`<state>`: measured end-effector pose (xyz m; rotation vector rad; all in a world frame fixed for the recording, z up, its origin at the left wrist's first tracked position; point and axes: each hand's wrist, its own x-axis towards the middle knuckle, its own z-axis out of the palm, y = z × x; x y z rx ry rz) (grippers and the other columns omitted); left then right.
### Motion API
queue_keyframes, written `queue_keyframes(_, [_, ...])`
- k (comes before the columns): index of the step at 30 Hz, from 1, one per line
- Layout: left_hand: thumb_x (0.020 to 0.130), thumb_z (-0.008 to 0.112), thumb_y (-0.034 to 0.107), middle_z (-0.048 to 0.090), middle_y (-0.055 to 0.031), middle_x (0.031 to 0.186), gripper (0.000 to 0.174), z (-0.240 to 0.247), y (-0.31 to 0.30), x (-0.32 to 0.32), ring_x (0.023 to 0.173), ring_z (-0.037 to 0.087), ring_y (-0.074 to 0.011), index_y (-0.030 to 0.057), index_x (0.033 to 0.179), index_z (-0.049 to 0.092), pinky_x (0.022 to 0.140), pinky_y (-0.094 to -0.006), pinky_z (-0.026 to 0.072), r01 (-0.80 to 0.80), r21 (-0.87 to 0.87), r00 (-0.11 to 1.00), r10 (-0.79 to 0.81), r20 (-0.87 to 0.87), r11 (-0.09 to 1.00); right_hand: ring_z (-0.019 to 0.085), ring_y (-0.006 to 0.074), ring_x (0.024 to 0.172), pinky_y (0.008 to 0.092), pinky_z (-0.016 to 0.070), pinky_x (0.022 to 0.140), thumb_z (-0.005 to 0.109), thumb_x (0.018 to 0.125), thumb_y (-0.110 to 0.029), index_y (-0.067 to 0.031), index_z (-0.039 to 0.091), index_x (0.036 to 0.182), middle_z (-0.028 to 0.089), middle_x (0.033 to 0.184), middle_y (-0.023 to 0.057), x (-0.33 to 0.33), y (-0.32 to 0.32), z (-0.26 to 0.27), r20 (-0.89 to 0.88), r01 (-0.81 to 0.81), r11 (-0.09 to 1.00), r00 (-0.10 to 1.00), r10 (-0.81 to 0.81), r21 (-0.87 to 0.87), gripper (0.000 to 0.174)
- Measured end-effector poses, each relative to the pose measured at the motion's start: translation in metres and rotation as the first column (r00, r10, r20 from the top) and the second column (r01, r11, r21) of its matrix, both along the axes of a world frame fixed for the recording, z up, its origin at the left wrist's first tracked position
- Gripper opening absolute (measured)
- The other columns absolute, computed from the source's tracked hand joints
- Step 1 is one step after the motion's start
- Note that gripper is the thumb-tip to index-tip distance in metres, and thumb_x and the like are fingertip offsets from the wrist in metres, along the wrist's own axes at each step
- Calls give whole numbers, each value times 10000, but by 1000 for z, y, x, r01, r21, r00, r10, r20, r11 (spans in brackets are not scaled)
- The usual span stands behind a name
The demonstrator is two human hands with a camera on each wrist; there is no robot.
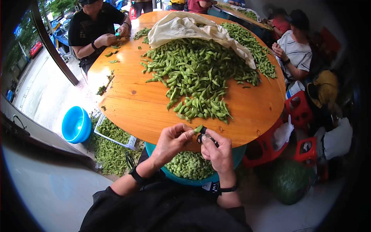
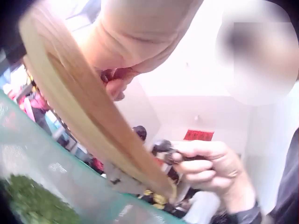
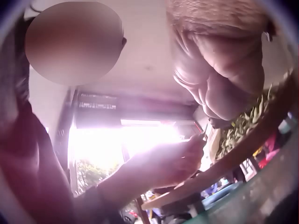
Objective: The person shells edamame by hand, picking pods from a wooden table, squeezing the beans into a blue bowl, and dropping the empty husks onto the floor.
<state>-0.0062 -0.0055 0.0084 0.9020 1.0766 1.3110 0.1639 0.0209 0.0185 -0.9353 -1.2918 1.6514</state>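
Observation:
Over the table's near edge, my left hand [image 1: 170, 142] pinches a green soybean pod [image 1: 198, 128] between thumb and fingertips. Close beside it, my right hand [image 1: 218, 154] curls its fingers round a small black tool [image 1: 200, 138], which also shows dark at the fingertips [image 2: 180, 151] in the left wrist view. Below both hands, a teal tub [image 1: 238, 156] holds many pale green shelled beans [image 1: 189, 165]. A large heap of soybean pods [image 1: 193, 69] spreads across the round wooden table [image 1: 135, 92], partly under a cream cloth [image 1: 185, 29].
Pods lie on the floor at left around a white crate [image 1: 112, 135], near a blue basin [image 1: 76, 124]. Red stools [image 1: 299, 110] stand at right by a dark green sack [image 1: 291, 181]. People sit at the table's far left [image 1: 96, 29] and right [image 1: 295, 48].

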Motion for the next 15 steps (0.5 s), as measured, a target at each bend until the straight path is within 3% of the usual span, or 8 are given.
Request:
queue_keyframes(1, [960, 625, 152, 570, 37, 713, 159, -1, -3, 6, 615, 467, -25, 24, 869, 647, 538, -196, 370, -4, 2, 999, 4, 40, 1000, 387, 18, 512, 196, 313, 453, 542, 963, -43, 82, 576, 1209, 451, 648, -45, -1, 2, -2, -159, -52, 993, 987, 35, -102, 279])
queue_keyframes(3, [958, 623, 126, 575, 30, 719, 140, -9, -3, 12, 625, 493, -37, 12, 878, 635, 547, -208, 397, -39, 46, 999, 38, 19, 998, 365, 13, 516, 186, 289, 453, 539, 974, -53, 79, 554, 1244, 421, 636, -60, 1, 3, -2, -165, -73, 989, 985, 51, -127, 301])
queue_keyframes(5, [948, 632, 114, 580, 43, 729, 124, -11, -3, 14, 656, 514, -40, 1, 897, 626, 573, -207, 421, -54, 303, 894, 181, -409, 952, 375, 14, 518, 181, 290, 454, 542, 968, -44, 75, 576, 1210, 433, 650, -56, 4, 2, -1, -190, -61, 985, 981, 30, -162, 272])
queue_keyframes(7, [943, 628, 91, 604, 25, 740, 100, -13, -4, 14, 659, 530, -47, -4, 911, 622, 572, -215, 426, -32, 365, 822, 233, -520, 930, 380, 15, 519, 182, 291, 454, 542, 966, -38, 73, 587, 1190, 443, 661, -52, 7, 1, -2, -147, -60, 990, 988, 40, -131, 254])
queue_keyframes(10, [955, 608, 100, 605, 19, 742, 86, -7, -8, 10, 620, 534, -75, 56, 882, 613, 564, -216, 420, 112, -33, 977, -104, 187, 993, 392, 19, 521, 186, 294, 452, 544, 959, -26, 65, 612, 1147, 463, 686, -41, 12, -1, 0, -147, -77, 995, 987, 66, -70, 219])
queue_keyframes(11, [955, 608, 100, 605, 19, 742, 86, -8, -8, 11, 620, 534, -75, 56, 882, 613, 564, -216, 420, 113, -35, 977, -105, 187, 993, 399, 22, 522, 188, 296, 450, 546, 955, -20, 61, 624, 1125, 473, 700, -34, 13, -1, 1, -188, -92, 995, 979, 84, -37, 203])
queue_keyframes(13, [966, 589, 117, 574, 30, 742, 101, -10, -7, 12, 617, 524, -84, 89, 870, 604, 564, -208, 401, 280, -132, 787, -149, 599, 951, 401, 25, 521, 191, 301, 451, 546, 953, -14, 59, 630, 1114, 474, 704, -30, 15, 0, -2, -245, -103, 992, 966, 83, -70, 196])
queue_keyframes(15, [973, 575, 133, 555, 28, 742, 115, -13, -7, 14, 633, 524, -84, 97, 865, 594, 565, -212, 392, 314, -94, 761, -191, 620, 945, 404, 27, 521, 193, 306, 452, 546, 950, -9, 56, 635, 1104, 475, 708, -26, 16, 1, -5, -302, -112, 989, 950, 76, -101, 190])
